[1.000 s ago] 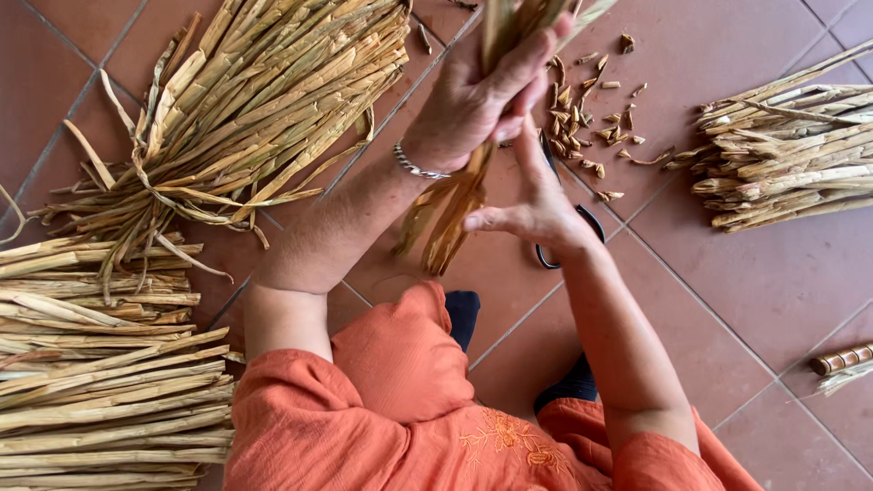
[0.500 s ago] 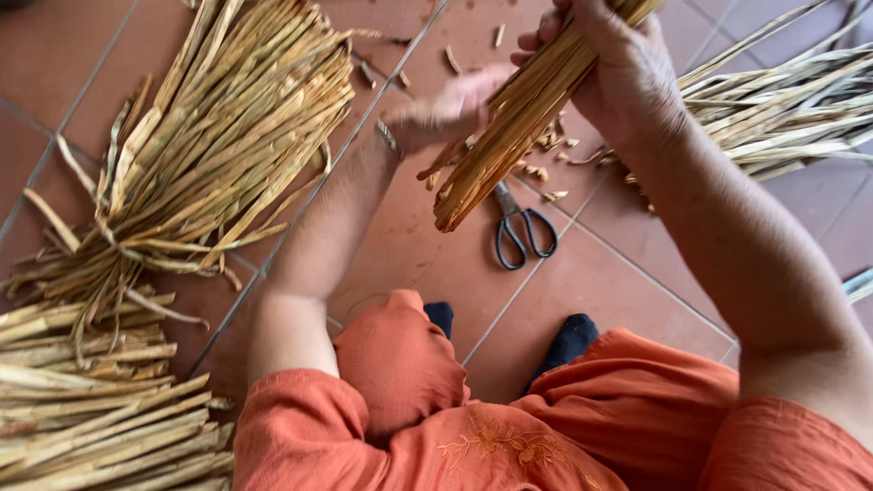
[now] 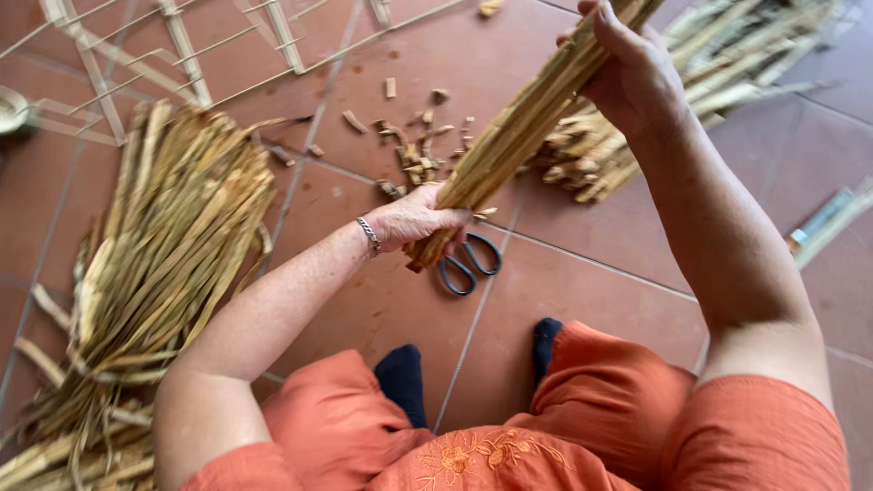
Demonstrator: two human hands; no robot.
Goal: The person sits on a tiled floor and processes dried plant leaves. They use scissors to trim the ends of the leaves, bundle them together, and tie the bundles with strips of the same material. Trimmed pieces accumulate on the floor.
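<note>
Both hands (image 3: pixel 414 218) (image 3: pixel 632 77) around a slanted bundle of dried stalks (image 3: pixel 527 127) above scissors (image 3: pixel 468 266) on terracotta tiles (image 3: pixel 582 300).

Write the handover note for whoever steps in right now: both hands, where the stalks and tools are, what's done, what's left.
Left hand: closed around the lower end of the stalk bundle.
Right hand: gripping the same bundle higher up; the bundle slants up to the right, off the floor.
Scissors: on the tiled floor just under the bundle's lower end, untouched.
Done: cut scraps lie scattered on the tiles beyond the scissors.
Left: a big loose pile of stalks on the left and another heap on the right remain on the floor.
</note>
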